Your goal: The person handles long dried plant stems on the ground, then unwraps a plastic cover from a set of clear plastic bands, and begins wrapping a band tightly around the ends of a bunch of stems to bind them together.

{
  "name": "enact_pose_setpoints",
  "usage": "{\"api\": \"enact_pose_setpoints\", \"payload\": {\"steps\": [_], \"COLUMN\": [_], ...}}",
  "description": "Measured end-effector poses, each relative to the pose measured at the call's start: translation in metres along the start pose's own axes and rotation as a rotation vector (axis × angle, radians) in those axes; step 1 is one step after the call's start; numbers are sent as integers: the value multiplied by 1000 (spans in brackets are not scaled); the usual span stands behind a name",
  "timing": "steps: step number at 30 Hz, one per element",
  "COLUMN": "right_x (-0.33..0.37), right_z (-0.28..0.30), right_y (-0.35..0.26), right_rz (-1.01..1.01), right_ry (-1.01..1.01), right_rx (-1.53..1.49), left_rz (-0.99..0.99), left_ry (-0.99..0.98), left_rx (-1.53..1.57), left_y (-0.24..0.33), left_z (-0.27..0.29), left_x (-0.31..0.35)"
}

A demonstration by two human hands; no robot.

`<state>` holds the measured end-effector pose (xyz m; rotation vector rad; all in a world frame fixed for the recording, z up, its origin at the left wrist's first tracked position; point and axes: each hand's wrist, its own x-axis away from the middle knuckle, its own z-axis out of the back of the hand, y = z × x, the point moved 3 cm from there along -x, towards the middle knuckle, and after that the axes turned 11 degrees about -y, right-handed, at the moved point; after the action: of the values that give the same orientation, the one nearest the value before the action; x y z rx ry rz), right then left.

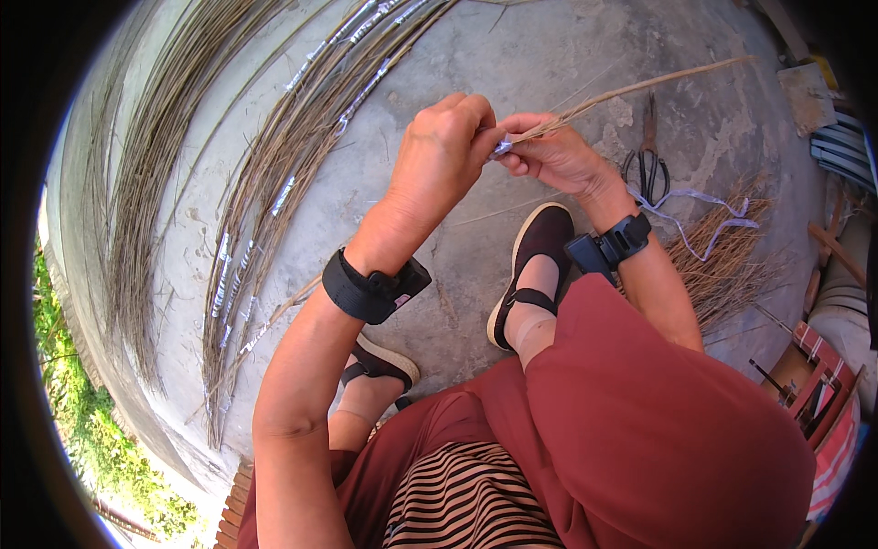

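Note:
In front of me, both hands meet at a slim bundle of thin dry sticks [631, 92] that points to the far right. A shiny whitish-purple plastic strip [500, 147] is wrapped around it between my hands. My left hand [448, 137] is closed, thumb and fingers pinched at the strip; its fingertips are partly hidden. My right hand [558, 160] grips the bundle just right of the wrap, fingers curled under it. Beyond my left forearm, more thin sticks with a pale wrap slant to the lower left; whether they belong to the held bundle is hidden.
Long stick bundles with pale wraps [283, 197] lie on the concrete floor at left, beside a loose unwrapped pile [155, 174]. Black-handled scissors [648, 156], a loose purple strip [681, 220] and a brown twig heap [722, 256] lie right. My shoes [540, 252] stand below my hands.

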<state>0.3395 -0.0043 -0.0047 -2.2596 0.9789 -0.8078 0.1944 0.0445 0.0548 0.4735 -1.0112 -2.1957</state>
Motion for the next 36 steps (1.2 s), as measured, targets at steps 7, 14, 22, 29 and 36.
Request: {"api": "enact_pose_setpoints", "payload": {"steps": [7,14,22,29,36], "right_x": [-1,0,2,3,2], "right_z": [0,-2,-13,0,-3], "right_y": [-4,-12,-18,-9,-8], "right_rz": [53,139,138,158,176], "right_ry": [59,158,172,157,194], "right_rx": [150,401,352,344,340], "left_rz": [220,354,348,369,372], "left_ry": [-117,-200,-129,-184,-193], "left_rx": [355,541,632,598,544], "left_y": [-7,-10,-18,-16,-16], "left_z": [-3,-3,-7,-7,-1], "left_x": [1,1,1,1,5]}}
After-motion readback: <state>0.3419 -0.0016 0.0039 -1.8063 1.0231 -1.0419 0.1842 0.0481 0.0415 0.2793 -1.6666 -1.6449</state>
